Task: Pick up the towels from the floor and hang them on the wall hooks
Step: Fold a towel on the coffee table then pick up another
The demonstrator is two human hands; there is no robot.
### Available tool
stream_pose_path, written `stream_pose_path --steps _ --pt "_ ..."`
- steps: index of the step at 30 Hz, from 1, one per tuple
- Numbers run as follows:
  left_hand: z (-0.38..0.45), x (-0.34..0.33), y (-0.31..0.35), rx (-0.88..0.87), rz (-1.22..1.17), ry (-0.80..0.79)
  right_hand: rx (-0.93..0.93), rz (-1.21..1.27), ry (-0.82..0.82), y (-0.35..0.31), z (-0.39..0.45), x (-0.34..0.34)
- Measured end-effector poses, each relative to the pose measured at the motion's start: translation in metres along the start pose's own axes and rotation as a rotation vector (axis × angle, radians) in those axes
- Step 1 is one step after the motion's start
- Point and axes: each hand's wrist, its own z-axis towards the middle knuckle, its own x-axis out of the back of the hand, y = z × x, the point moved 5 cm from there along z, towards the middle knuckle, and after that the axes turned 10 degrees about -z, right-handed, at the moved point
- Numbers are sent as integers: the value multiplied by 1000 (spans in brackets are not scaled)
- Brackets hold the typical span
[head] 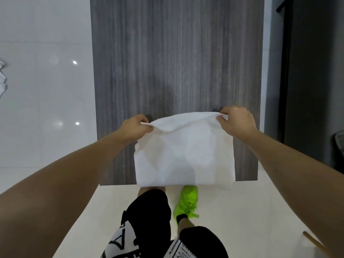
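A white towel (184, 151) hangs spread flat against a grey wood-grain wall panel (175, 58). My left hand (135, 129) pinches its top left corner and my right hand (236, 121) pinches its top right corner. A dark hook (216, 110) peeks out just left of my right fingers, and another dark hook (148, 117) shows by my left fingers; both are mostly hidden. The towel's lower edge reaches the bottom of the panel.
Glossy white wall tiles (46, 90) lie left of the panel, with a bit of white cloth (2, 79) at the far left edge. A dark door frame (290, 71) stands at the right. My legs and a green shoe (186, 202) are on the pale floor; a wooden stick (314, 244) lies lower right.
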Motion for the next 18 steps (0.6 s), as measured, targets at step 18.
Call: stream_pose_path --steps 18 --pt "2 8 -6 123 -50 -28 -144 28 -180 11 9 -21"
